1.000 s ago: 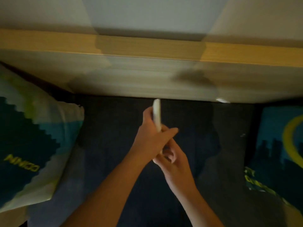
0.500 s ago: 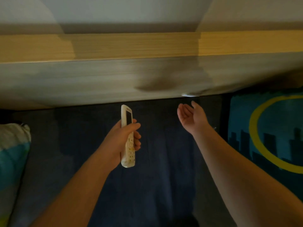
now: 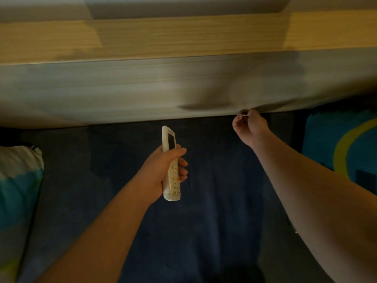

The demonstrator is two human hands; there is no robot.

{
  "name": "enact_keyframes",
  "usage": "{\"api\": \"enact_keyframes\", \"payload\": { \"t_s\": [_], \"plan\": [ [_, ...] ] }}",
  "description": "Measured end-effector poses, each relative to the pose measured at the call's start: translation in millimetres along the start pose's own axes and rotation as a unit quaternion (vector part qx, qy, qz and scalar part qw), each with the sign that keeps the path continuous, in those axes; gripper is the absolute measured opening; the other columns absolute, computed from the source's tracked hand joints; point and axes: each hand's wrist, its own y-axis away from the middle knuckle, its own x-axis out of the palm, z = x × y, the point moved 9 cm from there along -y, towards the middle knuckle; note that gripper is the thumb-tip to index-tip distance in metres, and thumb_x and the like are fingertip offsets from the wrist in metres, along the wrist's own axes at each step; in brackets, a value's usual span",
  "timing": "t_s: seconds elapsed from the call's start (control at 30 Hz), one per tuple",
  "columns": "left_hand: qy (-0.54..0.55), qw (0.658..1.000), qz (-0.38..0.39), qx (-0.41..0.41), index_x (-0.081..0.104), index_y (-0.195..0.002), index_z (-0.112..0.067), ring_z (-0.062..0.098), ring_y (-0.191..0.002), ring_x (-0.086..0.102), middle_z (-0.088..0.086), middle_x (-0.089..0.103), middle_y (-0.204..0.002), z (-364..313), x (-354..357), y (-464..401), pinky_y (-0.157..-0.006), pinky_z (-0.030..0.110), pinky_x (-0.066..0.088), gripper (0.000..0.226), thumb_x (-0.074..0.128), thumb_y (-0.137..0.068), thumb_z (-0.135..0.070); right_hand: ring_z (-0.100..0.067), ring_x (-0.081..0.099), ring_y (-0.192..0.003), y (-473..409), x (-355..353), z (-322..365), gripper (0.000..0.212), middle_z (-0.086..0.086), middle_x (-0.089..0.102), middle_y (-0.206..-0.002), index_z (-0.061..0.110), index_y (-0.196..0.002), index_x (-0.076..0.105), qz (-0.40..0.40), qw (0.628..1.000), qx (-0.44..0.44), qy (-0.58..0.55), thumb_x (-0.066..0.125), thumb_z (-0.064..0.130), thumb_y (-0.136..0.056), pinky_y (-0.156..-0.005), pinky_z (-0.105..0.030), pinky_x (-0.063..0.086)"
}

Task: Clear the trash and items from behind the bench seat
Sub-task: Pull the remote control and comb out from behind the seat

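Observation:
My left hand point(image 3: 161, 170) grips a cream-white remote control point(image 3: 170, 160) upright over the dark blue bench seat point(image 3: 214, 201); its small screen faces me. My right hand point(image 3: 250, 127) is stretched to the back of the seat, where the cushion meets the wooden backboard point(image 3: 142, 92). Its fingers are pinched on a small pale object point(image 3: 243, 113) at that gap; the object is too small and dim to identify.
A white, teal and green pillow point(image 3: 18, 190) lies at the left edge. A blue cushion with a yellow ring point(image 3: 344, 148) stands at the right. A lighter wooden ledge point(image 3: 183, 35) tops the backboard, with the wall above.
The hands have separated, the left one keeping the remote. My right hand reached forward to the gap at the backboard and closed its fingers on the small pale object.

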Motion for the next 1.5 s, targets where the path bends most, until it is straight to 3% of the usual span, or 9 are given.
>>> {"api": "enact_keyframes", "payload": {
  "t_s": [0.17, 0.27, 0.5, 0.77, 0.93, 1.13, 1.27, 1.4, 1.5],
  "plan": [
    [-0.008, 1.0, -0.008, 0.011, 0.061, -0.114, -0.014, 0.02, -0.054, 0.06, 0.009, 0.065, -0.067, -1.5, -0.7, 7.0, -0.052, 0.032, 0.053, 0.025, 0.069, -0.091, -0.017, -0.013, 0.031, -0.047, 9.0, -8.2, 11.9, 0.023, -0.006, 0.041, -0.073, 0.006, -0.092, 0.051, -0.035, 0.99, -0.022, 0.138, 0.03, 0.004, -0.103, -0.049, -0.024, 0.049],
    [0.0, 1.0, -0.01, 0.018, 0.06, -0.113, -0.013, 0.019, -0.053, 0.058, 0.008, 0.062, -0.067, -6.5, 0.9, 21.5, -0.052, 0.031, 0.051, 0.023, 0.068, -0.092, -0.017, -0.012, 0.027, -0.051, 45.1, -7.2, -0.1, 0.028, -0.003, 0.032, -0.067, 0.009, -0.084, 0.045, -0.013, 0.983, 0.0, 0.185, 0.026, 0.006, -0.105, -0.05, -0.023, 0.032],
    [0.031, 0.998, -0.018, 0.042, 0.06, -0.107, -0.016, 0.019, -0.054, 0.059, 0.008, 0.063, -0.066, -19.6, -9.3, 82.3, -0.052, 0.032, 0.052, 0.018, 0.069, -0.091, -0.019, -0.009, 0.025, -0.042, 219.4, 25.8, -77.3, 0.03, 0.0, 0.033, -0.059, 0.013, -0.077, 0.044, 0.254, 0.863, -0.025, 0.435, 0.034, 0.013, -0.105, -0.041, -0.027, 0.016],
    [0.034, 0.99, -0.046, 0.132, 0.06, -0.118, -0.016, 0.018, -0.056, 0.061, 0.009, 0.065, -0.072, -53.2, -36.6, 211.8, -0.053, 0.034, 0.052, 0.032, 0.07, -0.089, -0.025, -0.013, 0.021, -0.043, 397.3, 56.6, -88.5, 0.041, 0.001, 0.032, -0.055, 0.018, -0.069, 0.054, 0.415, 0.813, -0.052, 0.405, 0.039, 0.027, -0.107, -0.038, -0.024, 0.02],
    [0.048, 0.978, -0.043, 0.197, 0.056, -0.128, -0.011, 0.021, -0.057, 0.058, 0.01, 0.062, -0.074, -73.5, -53.8, 325.8, -0.054, 0.034, 0.049, 0.038, 0.065, -0.092, -0.021, -0.011, 0.029, -0.042, 524.4, 82.4, -86.6, 0.03, 0.001, 0.042, -0.055, 0.015, -0.095, 0.066, 0.487, 0.747, -0.153, 0.426, 0.041, 0.024, -0.108, -0.04, -0.024, 0.026],
    [0.049, 0.948, -0.038, 0.312, 0.056, -0.125, -0.016, 0.023, -0.058, 0.058, 0.013, 0.063, -0.074, -92.1, -89.2, 484.2, -0.054, 0.036, 0.047, 0.045, 0.071, -0.083, -0.025, -0.015, 0.052, -0.055, 676.3, 94.0, -109.0, 0.025, -0.005, 0.068, -0.076, 0.019, -0.125, 0.055, 0.551, 0.678, -0.193, 0.447, 0.037, 0.014, -0.108, -0.045, -0.024, 0.038],
    [0.039, 0.924, -0.059, 0.377, 0.055, -0.128, -0.015, 0.022, -0.06, 0.059, 0.011, 0.064, -0.075, -98.9, -115.5, 586.0, -0.056, 0.037, 0.048, 0.052, 0.072, -0.081, -0.031, -0.01, 0.044, -0.05, 764.6, 90.4, -134.6, 0.025, -0.002, 0.06, -0.07, 0.017, -0.123, 0.052, 0.578, 0.648, -0.201, 0.454, 0.035, 0.01, -0.106, -0.045, -0.024, 0.033],
    [0.068, 0.906, -0.094, 0.407, 0.054, -0.13, -0.021, 0.02, -0.062, 0.061, 0.009, 0.066, -0.076, -92.7, -137.1, 673.1, -0.059, 0.034, 0.051, 0.051, 0.071, -0.082, -0.031, -0.009, 0.029, -0.044, 836.7, 78.0, -156.2, 0.018, 0.002, 0.045, -0.058, 0.008, -0.099, 0.051, 0.601, 0.64, -0.195, 0.437, 0.034, 0.007, -0.105, -0.046, -0.029, 0.02],
    [0.099, 0.891, -0.107, 0.43, 0.055, -0.128, -0.016, 0.021, -0.06, 0.059, 0.011, 0.064, -0.075, -83.7, -141.4, 726.7, -0.055, 0.034, 0.051, 0.044, 0.069, -0.087, -0.025, -0.009, 0.025, -0.046, 874.0, 70.7, -163.5, 0.018, -0.001, 0.039, -0.062, 0.002, -0.112, 0.051, 0.613, 0.636, -0.192, 0.428, 0.035, 0.006, -0.104, -0.043, -0.024, 0.019]
  ]
}}
